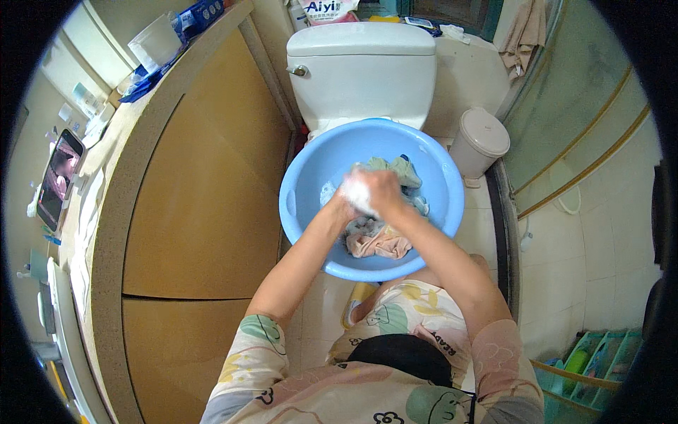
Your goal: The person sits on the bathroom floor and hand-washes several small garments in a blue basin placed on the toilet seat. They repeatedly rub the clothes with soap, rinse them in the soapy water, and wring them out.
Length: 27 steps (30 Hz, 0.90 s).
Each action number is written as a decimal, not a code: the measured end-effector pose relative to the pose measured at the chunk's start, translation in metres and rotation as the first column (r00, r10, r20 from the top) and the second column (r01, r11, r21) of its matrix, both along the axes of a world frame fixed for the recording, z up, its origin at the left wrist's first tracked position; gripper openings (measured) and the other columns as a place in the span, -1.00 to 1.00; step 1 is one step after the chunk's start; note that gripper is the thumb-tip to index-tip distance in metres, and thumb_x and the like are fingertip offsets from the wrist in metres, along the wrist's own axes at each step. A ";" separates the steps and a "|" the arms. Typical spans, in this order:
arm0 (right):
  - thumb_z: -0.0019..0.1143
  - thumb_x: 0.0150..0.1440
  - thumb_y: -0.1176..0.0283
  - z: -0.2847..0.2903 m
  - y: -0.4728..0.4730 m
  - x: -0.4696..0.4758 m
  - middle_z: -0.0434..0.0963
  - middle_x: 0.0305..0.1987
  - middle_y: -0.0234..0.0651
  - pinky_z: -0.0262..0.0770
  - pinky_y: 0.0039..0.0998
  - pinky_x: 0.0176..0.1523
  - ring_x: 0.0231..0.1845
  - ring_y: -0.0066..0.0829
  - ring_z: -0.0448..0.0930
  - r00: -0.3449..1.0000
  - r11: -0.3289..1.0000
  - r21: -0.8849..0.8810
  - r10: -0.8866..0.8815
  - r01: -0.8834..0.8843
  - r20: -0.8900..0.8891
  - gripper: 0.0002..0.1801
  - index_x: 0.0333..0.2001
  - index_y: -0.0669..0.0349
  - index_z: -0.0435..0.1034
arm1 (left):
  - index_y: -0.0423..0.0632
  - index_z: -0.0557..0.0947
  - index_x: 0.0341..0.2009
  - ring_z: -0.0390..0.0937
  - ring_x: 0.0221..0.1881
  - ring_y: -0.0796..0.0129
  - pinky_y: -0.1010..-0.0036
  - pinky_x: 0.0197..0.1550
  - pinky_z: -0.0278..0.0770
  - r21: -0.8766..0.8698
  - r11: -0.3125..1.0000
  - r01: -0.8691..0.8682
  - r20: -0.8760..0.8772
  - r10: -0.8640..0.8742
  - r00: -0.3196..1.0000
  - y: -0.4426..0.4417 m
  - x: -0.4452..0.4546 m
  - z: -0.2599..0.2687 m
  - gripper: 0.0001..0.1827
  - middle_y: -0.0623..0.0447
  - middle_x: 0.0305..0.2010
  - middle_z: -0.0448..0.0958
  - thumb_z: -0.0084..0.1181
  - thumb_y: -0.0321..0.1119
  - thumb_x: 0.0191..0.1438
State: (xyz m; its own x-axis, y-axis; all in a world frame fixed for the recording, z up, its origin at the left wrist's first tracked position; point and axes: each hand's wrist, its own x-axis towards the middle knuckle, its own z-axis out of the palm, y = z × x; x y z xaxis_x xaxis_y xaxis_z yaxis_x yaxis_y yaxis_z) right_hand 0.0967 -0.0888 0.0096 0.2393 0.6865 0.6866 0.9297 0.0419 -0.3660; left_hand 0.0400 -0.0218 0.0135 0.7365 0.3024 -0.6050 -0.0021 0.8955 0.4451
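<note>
A large blue plastic basin (302,233) rests in front of the toilet, holding wet laundry. Over its middle my left hand (347,199) and my right hand (380,192) are pressed together on a white, sudsy cloth (358,195); both are somewhat blurred. A pale green garment (397,168) lies in the basin beyond my hands, with darker cloth beside it. Nearer to me are a peach-pink cloth (380,245) and a grey, foamy one (365,227). Suds (327,192) cling to the basin's inside at the left.
The toilet tank (363,79) stands behind the basin. A white lidded bin (481,139) is at the right, beside the glass shower screen (561,106). Along the left runs a counter with brown cabinet doors (206,185), bearing a propped phone (61,177) and a white container (155,43).
</note>
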 end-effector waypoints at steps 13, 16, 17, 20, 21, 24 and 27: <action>0.04 -0.11 0.40 -0.005 0.005 -0.009 0.51 -0.50 -0.14 0.42 -0.24 -0.36 -0.44 -0.15 0.53 0.999 0.999 0.018 0.037 -0.038 0.031 -0.82 -0.35 0.11 0.45 | -0.04 0.45 -0.43 0.47 -0.55 0.33 0.46 -0.51 0.51 0.055 0.994 0.094 0.247 -0.104 0.963 0.007 -0.014 -0.006 -0.77 0.05 -0.51 0.46 -0.20 -0.21 0.12; -0.03 -0.04 0.37 0.002 0.005 0.012 0.49 -0.55 -0.12 0.41 -0.24 -0.37 -0.49 -0.13 0.52 0.977 0.990 -0.111 -0.109 0.090 -0.183 -0.86 -0.39 0.14 0.44 | -0.02 0.46 -0.45 0.47 -0.54 0.34 0.46 -0.50 0.52 0.003 0.990 0.144 0.298 -0.138 0.944 0.010 -0.015 -0.027 -0.76 0.07 -0.49 0.47 -0.17 -0.19 0.12; -0.04 -0.02 0.37 0.002 0.006 0.015 0.49 -0.56 -0.12 0.41 -0.24 -0.38 -0.50 -0.13 0.52 0.953 0.979 -0.124 -0.186 0.160 -0.238 -0.86 -0.40 0.14 0.43 | -0.01 0.46 -0.46 0.47 -0.54 0.34 0.46 -0.51 0.51 0.011 0.992 0.126 0.272 -0.124 0.954 0.011 -0.016 -0.029 -0.76 0.07 -0.49 0.47 -0.17 -0.18 0.12; -0.02 -0.02 0.34 0.010 0.003 0.011 0.47 -0.59 -0.13 0.39 -0.22 -0.44 -0.52 -0.14 0.52 0.929 0.959 -0.181 -0.259 0.216 -0.264 -0.88 -0.45 0.14 0.38 | 0.00 0.47 -0.44 0.48 -0.51 0.34 0.46 -0.48 0.52 0.001 0.962 0.274 0.447 -0.245 0.860 0.027 -0.011 -0.051 -0.77 0.07 -0.47 0.48 -0.15 -0.18 0.12; -0.02 -0.02 0.33 0.011 0.004 0.010 0.46 -0.60 -0.13 0.38 -0.21 -0.47 -0.53 -0.14 0.52 0.918 0.953 -0.192 -0.283 0.236 -0.277 -0.88 -0.47 0.14 0.36 | -0.01 0.47 -0.43 0.48 -0.49 0.34 0.45 -0.46 0.52 0.014 0.934 0.356 0.534 -0.308 0.787 0.036 -0.007 -0.060 -0.77 0.07 -0.46 0.48 -0.15 -0.18 0.12; -0.02 -0.03 0.42 0.002 0.008 -0.016 0.47 -0.60 -0.15 0.37 -0.21 -0.48 -0.54 -0.14 0.52 0.990 0.995 -0.024 -0.096 0.094 -0.107 -0.95 -0.46 0.13 0.32 | 0.02 0.50 -0.37 0.49 -0.35 0.28 0.30 -0.23 0.49 0.118 0.956 0.267 0.438 -0.292 0.850 0.034 -0.011 -0.055 -0.71 0.03 -0.37 0.50 -0.16 -0.07 0.11; -0.04 -0.02 0.40 0.006 0.003 0.001 0.48 -0.56 -0.15 0.38 -0.21 -0.43 -0.52 -0.12 0.51 0.967 0.990 -0.075 -0.134 0.120 -0.216 -0.92 -0.43 0.15 0.32 | 0.01 0.48 -0.37 0.48 -0.35 0.27 0.31 -0.25 0.50 -0.062 0.972 0.226 0.369 -0.188 0.910 0.024 -0.006 -0.051 -0.70 0.02 -0.40 0.48 -0.21 -0.07 0.14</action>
